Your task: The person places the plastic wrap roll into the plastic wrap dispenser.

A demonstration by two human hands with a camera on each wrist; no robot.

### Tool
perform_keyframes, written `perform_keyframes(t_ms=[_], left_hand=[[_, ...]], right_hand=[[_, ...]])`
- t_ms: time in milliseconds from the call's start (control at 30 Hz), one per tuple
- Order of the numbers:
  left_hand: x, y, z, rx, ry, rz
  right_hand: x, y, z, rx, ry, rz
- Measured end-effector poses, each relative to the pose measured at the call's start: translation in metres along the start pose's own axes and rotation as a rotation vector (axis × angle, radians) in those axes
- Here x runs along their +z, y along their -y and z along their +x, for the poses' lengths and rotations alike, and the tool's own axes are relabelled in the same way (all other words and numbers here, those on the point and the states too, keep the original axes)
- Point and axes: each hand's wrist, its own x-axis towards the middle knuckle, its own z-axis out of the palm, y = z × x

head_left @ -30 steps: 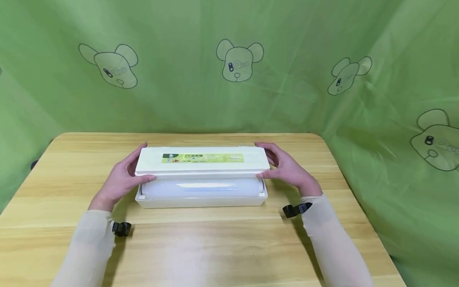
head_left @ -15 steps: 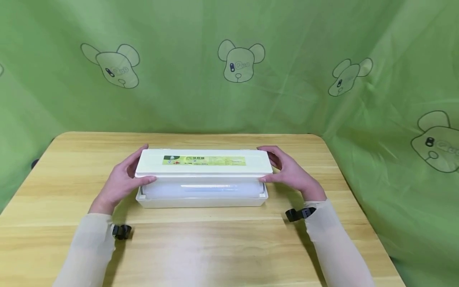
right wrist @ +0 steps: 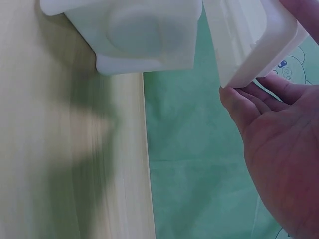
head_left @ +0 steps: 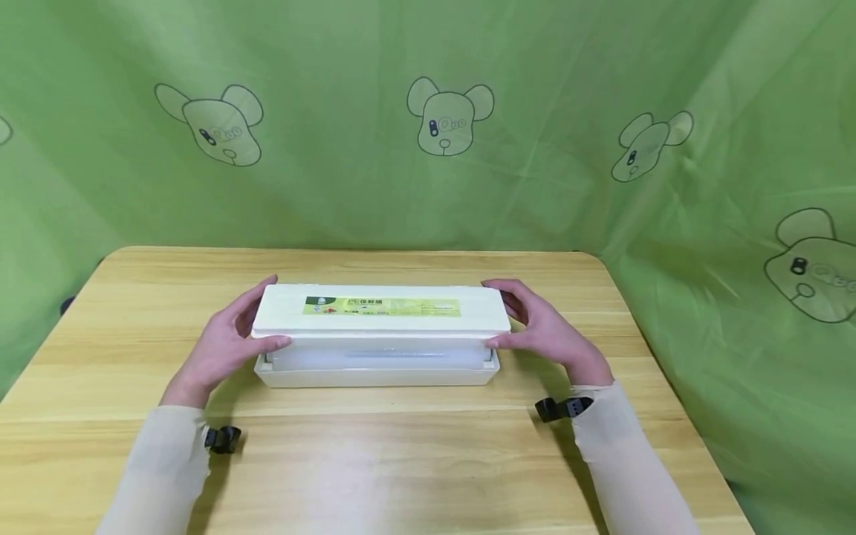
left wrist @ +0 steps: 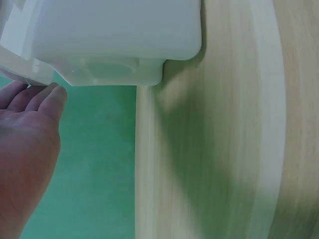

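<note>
A long white cling film box stands on the table as two parts. Its base (head_left: pixel 377 378) holds a roll of clear film (head_left: pixel 394 360), partly hidden under the lid (head_left: pixel 384 326) with its yellow-green label. My left hand (head_left: pixel 217 345) grips the lid's left end, thumb on the front edge and fingers behind. At the other end, my right hand (head_left: pixel 551 334) holds the lid the same way. In the right wrist view a gap shows between the lid (right wrist: pixel 241 45) and the base (right wrist: pixel 134 30). The lid is above the base, covering its rear.
The wooden table (head_left: pixel 374 461) extends in front of the box and to both sides. Behind it hangs a green curtain (head_left: pixel 334 200) with printed bear heads, which also runs along the right side. A black camera is strapped to each wrist.
Both hands have lowered the lid slightly and brought it a little towards me and to the right, so less of the film roll shows. The base has stayed in place.
</note>
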Motion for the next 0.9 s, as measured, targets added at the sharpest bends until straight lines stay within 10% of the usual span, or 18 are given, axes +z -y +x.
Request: perform_keyframes(t_ms=[900], left_hand=[[0.0035, 0.0056, -0.0092, 0.011, 0.015, -0.01]], right_hand=[[0.0024, -0.0014, -0.0109, -0.023, 0.013, -0.035]])
